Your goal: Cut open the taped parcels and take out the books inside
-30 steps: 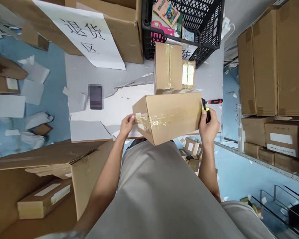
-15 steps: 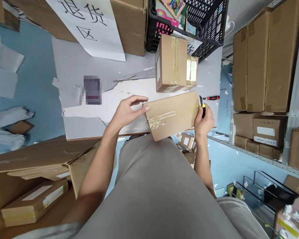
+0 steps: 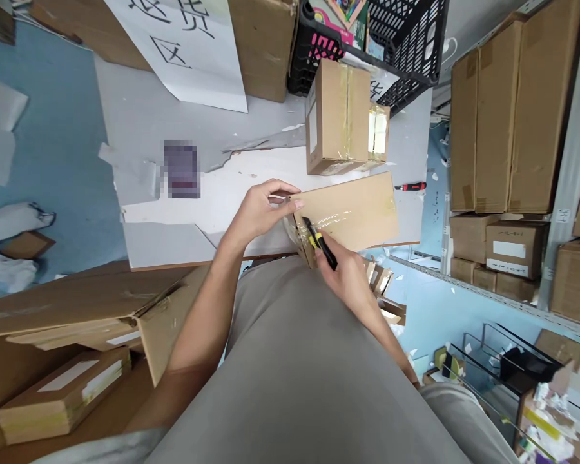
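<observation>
A taped cardboard box (image 3: 362, 216) lies tilted at the table's front edge, just above my lap. My left hand (image 3: 265, 209) grips its left end, thumb on the top face and fingers behind. In my right hand (image 3: 343, 267) is a black and yellow utility knife (image 3: 325, 248), held over the box's lower left part. The blade points up and left toward the clear tape at that end; whether it touches the tape I cannot tell. The box's underside is hidden.
Two taped boxes (image 3: 338, 122) stand behind, before a black plastic crate (image 3: 410, 58). A red and black tool (image 3: 410, 187) lies at the table's right. A large open carton (image 3: 169, 322) is at lower left, and shelves of cartons (image 3: 493, 129) rise on the right.
My right hand has moved left with the utility knife, from the box's right end to its taped left end. My left hand has closed onto the box, shifting slightly right.
</observation>
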`<state>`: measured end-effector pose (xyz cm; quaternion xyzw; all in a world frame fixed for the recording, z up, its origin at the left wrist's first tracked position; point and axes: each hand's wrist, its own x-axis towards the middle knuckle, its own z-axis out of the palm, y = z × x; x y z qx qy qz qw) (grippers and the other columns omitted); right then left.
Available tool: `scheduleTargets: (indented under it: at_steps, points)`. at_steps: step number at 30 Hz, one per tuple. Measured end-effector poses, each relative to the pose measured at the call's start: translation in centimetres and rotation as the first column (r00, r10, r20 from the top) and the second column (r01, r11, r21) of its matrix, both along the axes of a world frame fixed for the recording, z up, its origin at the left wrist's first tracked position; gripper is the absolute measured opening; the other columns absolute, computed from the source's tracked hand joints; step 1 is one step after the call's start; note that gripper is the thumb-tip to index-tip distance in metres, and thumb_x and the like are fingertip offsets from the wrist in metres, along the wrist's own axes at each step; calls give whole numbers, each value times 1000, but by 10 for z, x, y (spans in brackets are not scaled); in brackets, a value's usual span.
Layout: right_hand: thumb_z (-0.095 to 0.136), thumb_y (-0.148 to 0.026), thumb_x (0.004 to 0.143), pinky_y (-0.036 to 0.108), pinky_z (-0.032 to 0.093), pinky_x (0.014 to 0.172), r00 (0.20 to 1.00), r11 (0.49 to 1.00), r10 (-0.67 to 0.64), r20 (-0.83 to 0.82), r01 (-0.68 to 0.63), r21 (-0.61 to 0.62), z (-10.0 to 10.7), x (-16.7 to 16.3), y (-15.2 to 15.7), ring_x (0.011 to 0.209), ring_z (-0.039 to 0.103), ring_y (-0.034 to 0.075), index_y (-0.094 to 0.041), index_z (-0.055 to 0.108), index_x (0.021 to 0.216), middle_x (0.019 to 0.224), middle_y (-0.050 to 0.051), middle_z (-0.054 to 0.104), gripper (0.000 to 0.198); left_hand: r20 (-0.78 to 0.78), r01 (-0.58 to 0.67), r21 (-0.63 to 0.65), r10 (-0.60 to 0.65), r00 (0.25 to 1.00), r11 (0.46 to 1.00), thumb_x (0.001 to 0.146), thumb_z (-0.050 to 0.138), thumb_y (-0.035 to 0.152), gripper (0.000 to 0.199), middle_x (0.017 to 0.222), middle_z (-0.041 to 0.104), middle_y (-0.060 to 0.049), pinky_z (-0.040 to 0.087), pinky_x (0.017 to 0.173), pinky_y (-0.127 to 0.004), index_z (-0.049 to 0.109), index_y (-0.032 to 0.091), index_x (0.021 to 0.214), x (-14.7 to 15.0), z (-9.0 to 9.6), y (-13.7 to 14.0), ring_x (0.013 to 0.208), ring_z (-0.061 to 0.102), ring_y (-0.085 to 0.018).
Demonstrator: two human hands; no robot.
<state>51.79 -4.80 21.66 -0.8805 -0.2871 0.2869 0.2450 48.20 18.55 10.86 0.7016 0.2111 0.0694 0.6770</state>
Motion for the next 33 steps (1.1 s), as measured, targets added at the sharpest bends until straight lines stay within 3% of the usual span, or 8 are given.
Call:
scheduleTargets:
  at_steps: [13, 21, 33]
  points:
    - [50, -28, 116, 36, 61, 106, 996, 973, 74, 53, -61, -222, 20, -11, 25, 131, 79, 30, -25, 62, 164, 147, 10, 80, 50, 6, -5, -6, 5, 1000, 1000, 81, 88, 78, 64, 119, 84, -9, 65, 110, -45, 85, 22, 112, 1, -2, 0, 115, 79, -28]
    - [43, -28, 118, 33, 61, 96, 990, 897, 108, 88, -58, -439, 29, -27, 38, 116, 83, 29, -19, 51, 173, 140, 14, 83, 56, 16, 0, -2, 0, 1000, 1000, 85, 85, 76, 60, 121, 83, -9, 65, 110, -45, 84, 23, 112, 1, -4, -1, 116, 79, -28]
    - [41, -30, 119, 32, 60, 92, 986, 879, 95, 139, -18, -477, 31, -39, 41, 112, 83, 28, -22, 49, 175, 135, 15, 83, 57, 12, 35, -8, -35, 999, 999, 86, 85, 75, 59, 121, 83, -9, 65, 111, -43, 84, 22, 112, 0, -1, 4, 118, 78, -28]
